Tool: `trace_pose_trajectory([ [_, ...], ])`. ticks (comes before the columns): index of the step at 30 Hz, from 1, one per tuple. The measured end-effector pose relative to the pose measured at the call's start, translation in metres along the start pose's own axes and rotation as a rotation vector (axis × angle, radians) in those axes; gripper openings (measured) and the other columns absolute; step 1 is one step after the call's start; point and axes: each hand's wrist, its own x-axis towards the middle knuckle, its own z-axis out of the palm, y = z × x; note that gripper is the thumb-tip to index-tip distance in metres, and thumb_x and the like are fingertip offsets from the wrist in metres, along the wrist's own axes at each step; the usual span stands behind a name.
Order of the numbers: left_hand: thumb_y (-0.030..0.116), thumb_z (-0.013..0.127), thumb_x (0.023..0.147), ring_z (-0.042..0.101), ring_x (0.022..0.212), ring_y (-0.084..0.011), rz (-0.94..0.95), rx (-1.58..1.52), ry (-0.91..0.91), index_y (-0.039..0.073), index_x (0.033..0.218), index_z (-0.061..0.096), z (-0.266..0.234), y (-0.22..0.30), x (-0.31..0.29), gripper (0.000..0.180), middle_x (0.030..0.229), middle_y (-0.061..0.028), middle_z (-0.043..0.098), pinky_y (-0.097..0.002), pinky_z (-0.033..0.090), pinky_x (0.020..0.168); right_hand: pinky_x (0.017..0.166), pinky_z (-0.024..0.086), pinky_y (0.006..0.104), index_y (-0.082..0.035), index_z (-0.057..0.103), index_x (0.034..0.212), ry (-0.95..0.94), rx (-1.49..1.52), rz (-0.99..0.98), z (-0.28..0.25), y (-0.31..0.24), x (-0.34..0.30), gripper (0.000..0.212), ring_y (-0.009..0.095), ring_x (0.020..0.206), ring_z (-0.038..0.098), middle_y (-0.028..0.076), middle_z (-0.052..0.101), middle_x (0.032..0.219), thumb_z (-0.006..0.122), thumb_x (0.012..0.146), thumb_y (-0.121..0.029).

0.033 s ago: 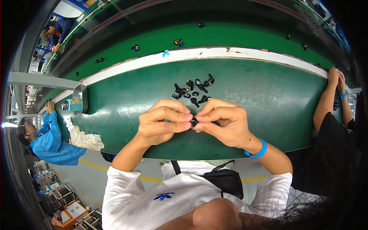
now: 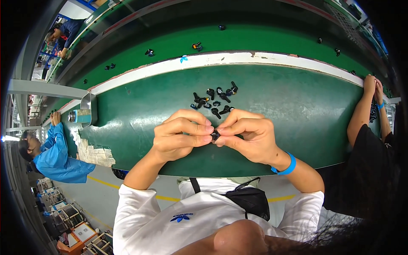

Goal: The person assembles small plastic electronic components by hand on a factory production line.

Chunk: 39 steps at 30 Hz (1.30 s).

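Observation:
My left hand [image 2: 180,135] and my right hand [image 2: 248,134] meet fingertip to fingertip over the near side of a dark green worktable [image 2: 140,119]. Pinched between them is one small black part [image 2: 215,135], mostly hidden by the fingers. Just beyond my hands lies a loose pile of several small black parts [image 2: 214,100], some with an orange or blue spot. A blue wristband [image 2: 288,165] circles my right wrist.
A white strip [image 2: 255,58] separates the table from a brighter green conveyor belt [image 2: 255,38] carrying scattered small black parts. A metal tray [image 2: 88,108] stands at the table's left end. A person in blue [image 2: 55,155] sits to the left; another person's arm [image 2: 361,110] rests on the right.

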Motion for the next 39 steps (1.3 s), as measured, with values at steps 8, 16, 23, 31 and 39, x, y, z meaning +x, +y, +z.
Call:
trace_pose_trajectory([
  [8,-0.011,0.075,0.068,0.067,0.084,-0.0278,-0.025,-0.099,-0.003,0.0,0.081,0.072,0.0,0.0,-0.002,0.018,0.087,-0.0113,0.069,-0.0345,0.059,0.068,0.063,0.056,0.0273,0.007,0.068,0.089,-0.017,-0.122,-0.122,-0.001,-0.001,0.003,0.014,0.019,0.076,0.067,0.018,0.065,0.088,0.071,0.077,0.013],
  [16,-0.011,0.076,0.068,0.068,0.082,-0.0273,-0.069,-0.208,0.031,0.0,0.08,0.071,0.004,-0.002,-0.006,0.017,0.085,-0.0111,0.069,-0.0326,0.057,0.065,0.06,0.057,0.0273,0.007,0.068,0.09,-0.022,-0.153,-0.151,0.001,0.002,0.002,0.013,0.02,0.071,0.068,0.019,0.064,0.088,0.071,0.079,0.012],
  [23,-0.012,0.075,0.069,0.067,0.079,-0.0252,-0.107,-0.177,0.095,0.001,0.08,0.072,0.007,-0.006,-0.015,0.018,0.085,-0.0102,0.069,-0.0313,0.056,0.064,0.066,0.061,0.0311,0.007,0.064,0.094,0.031,0.096,-0.001,0.008,0.014,0.0,0.009,0.024,0.076,0.07,0.019,0.062,0.089,0.065,0.085,0.011],
  [31,-0.006,0.073,0.077,0.066,0.079,-0.0204,-0.44,-0.019,-0.006,0.0,0.094,0.073,0.012,-0.032,-0.002,0.019,0.088,-0.0109,0.068,-0.03,0.053,0.068,0.069,0.06,0.0291,0.006,0.062,0.111,0.283,0.213,0.5,-0.008,0.028,0.007,0.02,0.022,0.078,0.07,0.017,0.069,0.095,0.06,0.094,-0.004],
  [39,-0.001,0.065,0.085,0.062,0.099,-0.0166,-0.626,-0.013,0.01,0.0,0.109,0.068,-0.024,-0.075,0.025,0.025,0.109,-0.0097,0.063,-0.0298,0.051,0.092,0.06,0.059,0.0287,0.008,0.059,0.113,0.11,0.203,0.565,0.0,0.018,0.006,0.022,0.02,0.068,0.069,0.016,0.068,0.089,0.056,0.097,-0.007],
])
